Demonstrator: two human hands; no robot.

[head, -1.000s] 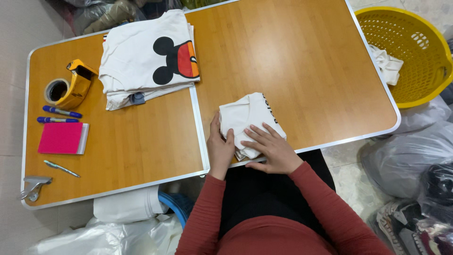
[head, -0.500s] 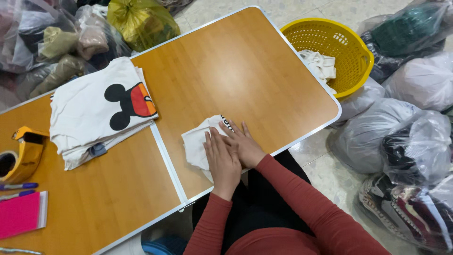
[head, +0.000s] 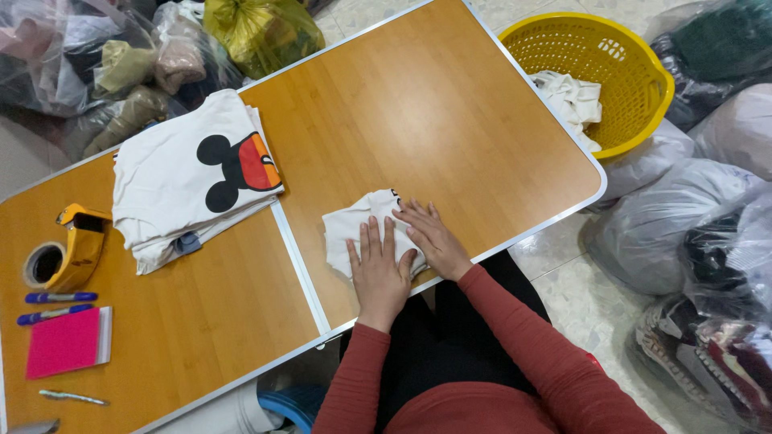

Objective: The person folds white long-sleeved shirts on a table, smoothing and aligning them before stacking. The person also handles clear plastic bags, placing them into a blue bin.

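Right now, in the head view, my left hand (head: 378, 275) lies flat with fingers spread on a small folded white cloth (head: 362, 229), palm pressing its near edge against the wooden desk (head: 450, 120). My right hand (head: 432, 239) rests just beside it, also open and flat, fingers fanned over the cloth's right side and partly on bare wood. Neither hand pinches anything; both press down. The cloth sits at the near edge of the desk, directly under my palms and just right of the seam where the two desk halves meet. To do this pressing well, I judge that I should keep both palms level, smooth outward from the middle so no crease bunches, and hold the corners squared before lifting. Well to the left of my left hand lies a stack of folded white shirts (head: 189, 181) with a black and red cartoon print, and farther left a yellow tape dispenser (head: 68, 253), two blue pens (head: 56, 305) and a pink notepad (head: 66, 341). Far beyond my right hand, off the desk's corner, stands a yellow basket (head: 635, 104) holding more white cloth.
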